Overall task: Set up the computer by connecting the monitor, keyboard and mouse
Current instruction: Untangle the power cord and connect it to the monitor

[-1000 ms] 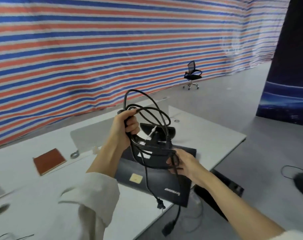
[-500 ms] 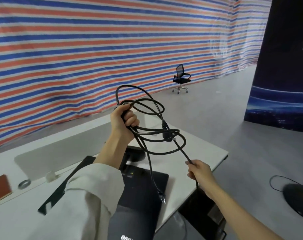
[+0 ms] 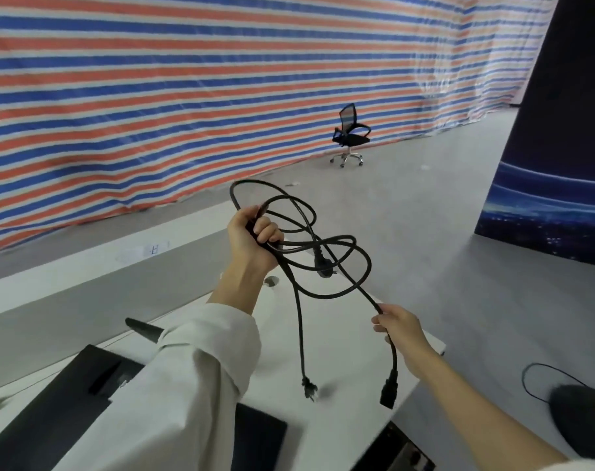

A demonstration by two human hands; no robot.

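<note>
My left hand [image 3: 252, 237] grips a bundle of looped black power cables [image 3: 326, 266], held up above the white desk [image 3: 343, 338]. My right hand [image 3: 400, 326] pinches one strand lower down; its black socket connector [image 3: 388, 394] hangs below that hand. A second cable end with a pronged plug [image 3: 308, 387] dangles over the desk, and another plug [image 3: 325, 268] sits inside the loops. The black monitor [image 3: 51, 413] lies flat on the desk at lower left, partly hidden by my sleeve.
A black computer case [image 3: 401, 453] stands on the floor beside the desk's right end. A dark round object with a thin cable [image 3: 581, 416] lies on the grey floor at right. An office chair [image 3: 350, 137] stands far back by the striped tarp wall.
My view has swung right and the desk has slid left in the frame. My right hand slid along one strand and pulled it out of the bundle; the loops have loosened.
</note>
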